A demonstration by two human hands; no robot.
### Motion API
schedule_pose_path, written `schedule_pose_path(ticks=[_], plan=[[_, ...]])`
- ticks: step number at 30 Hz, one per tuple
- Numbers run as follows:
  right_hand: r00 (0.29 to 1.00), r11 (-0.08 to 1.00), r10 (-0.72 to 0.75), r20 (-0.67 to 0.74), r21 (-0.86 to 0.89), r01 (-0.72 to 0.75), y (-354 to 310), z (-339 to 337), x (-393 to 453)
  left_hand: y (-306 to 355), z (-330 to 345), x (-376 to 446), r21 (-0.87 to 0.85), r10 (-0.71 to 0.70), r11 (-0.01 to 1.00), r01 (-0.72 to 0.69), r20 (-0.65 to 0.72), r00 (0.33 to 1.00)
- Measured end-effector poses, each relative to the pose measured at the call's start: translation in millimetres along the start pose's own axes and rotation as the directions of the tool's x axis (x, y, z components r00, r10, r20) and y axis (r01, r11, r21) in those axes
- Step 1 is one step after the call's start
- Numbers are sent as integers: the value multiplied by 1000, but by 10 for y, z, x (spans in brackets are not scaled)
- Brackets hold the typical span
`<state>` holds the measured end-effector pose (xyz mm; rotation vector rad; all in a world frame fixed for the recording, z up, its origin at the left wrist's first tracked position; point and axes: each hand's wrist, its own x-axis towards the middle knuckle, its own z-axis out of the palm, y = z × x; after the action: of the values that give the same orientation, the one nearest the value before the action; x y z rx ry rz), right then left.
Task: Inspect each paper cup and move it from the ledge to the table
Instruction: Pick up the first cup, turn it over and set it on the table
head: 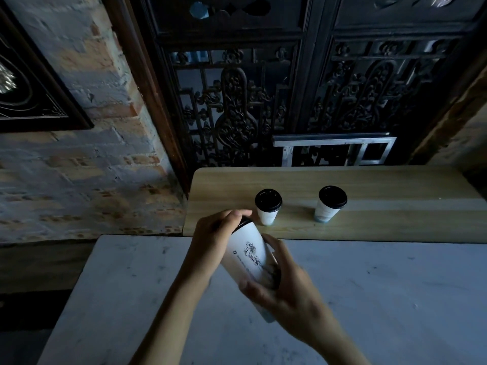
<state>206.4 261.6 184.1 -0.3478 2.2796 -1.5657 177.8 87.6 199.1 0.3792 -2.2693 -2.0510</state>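
A white paper cup (pixel 249 255) with a black lid and a dark printed drawing is tilted in the air above the pale table (pixel 382 299). My left hand (pixel 213 238) grips its lid end. My right hand (pixel 284 291) holds its lower body and base. Two more white cups with black lids stand upright on the wooden ledge (pixel 395 188) behind: one (pixel 268 206) just beyond my left hand, the other (pixel 330 204) further right.
A dark carved wooden screen (pixel 263 101) rises behind the ledge, with a metal frame (pixel 334 148) leaning at its foot. A brick wall (pixel 92 167) with a framed picture (pixel 31 96) is on the left. The table's left edge drops to dark floor.
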Motion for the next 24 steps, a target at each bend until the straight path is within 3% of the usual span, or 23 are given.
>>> schedule_pose_path(ticks=[4,7,9,11,13,17,22,24], plan=[[996,935,71,47,345,-83,-99,-60,-13,18,-47,-46,-76,32,997,-26,81,996],[963,745,192,191,610,-270,-157,-119,-37,13,-63,-57,-186,31,983,-11,107,994],[939,648,181,294,683,-339,-156,-124,-35,20,-51,-75,-245,34,970,-5,117,993],[935,623,137,327,705,-338,-128,-110,-25,34,-38,-86,-270,34,963,-6,97,995],[943,655,134,304,687,-314,-153,-94,-24,63,-32,-87,-249,10,968,6,63,998],[993,908,112,47,402,-122,-155,-59,-24,113,-18,-88,-138,-37,990,37,2,999],[1000,991,9,-11,130,-8,-119,-6,-38,150,28,-113,-83,-31,996,27,-53,998],[1000,994,2,-20,110,0,-118,5,-52,161,12,-131,-55,2,998,-4,-27,1000]])
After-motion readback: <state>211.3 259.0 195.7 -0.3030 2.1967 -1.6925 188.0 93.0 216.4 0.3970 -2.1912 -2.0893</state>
